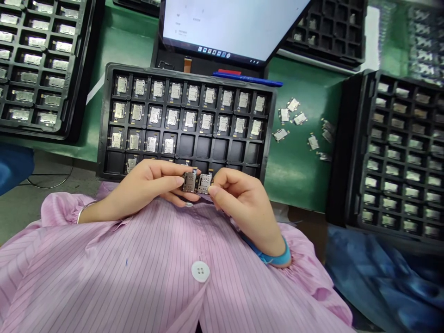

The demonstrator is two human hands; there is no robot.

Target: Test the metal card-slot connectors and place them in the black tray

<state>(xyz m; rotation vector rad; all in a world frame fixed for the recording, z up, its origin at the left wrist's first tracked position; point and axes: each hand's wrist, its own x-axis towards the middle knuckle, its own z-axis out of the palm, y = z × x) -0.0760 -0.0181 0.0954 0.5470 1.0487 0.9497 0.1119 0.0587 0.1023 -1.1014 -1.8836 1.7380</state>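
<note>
My left hand (145,187) pinches a small square metal card-socket part (189,181) between thumb and fingers. My right hand (243,199) pinches a second, similar metal part (204,183) right beside it; the two parts touch or nearly touch. Both hands hover just above my lap, at the near edge of a black compartment tray (104,138). The tray's top two rows are full of the same parts, its third row is partly filled, and most lower cells are bare.
Loose metal parts (301,129) lie scattered on the green mat right of the tray. More black trays with parts stand at far left (38,69), right (402,152) and back right (329,27). A lit screen (225,27) and a blue pen (246,79) sit behind the tray.
</note>
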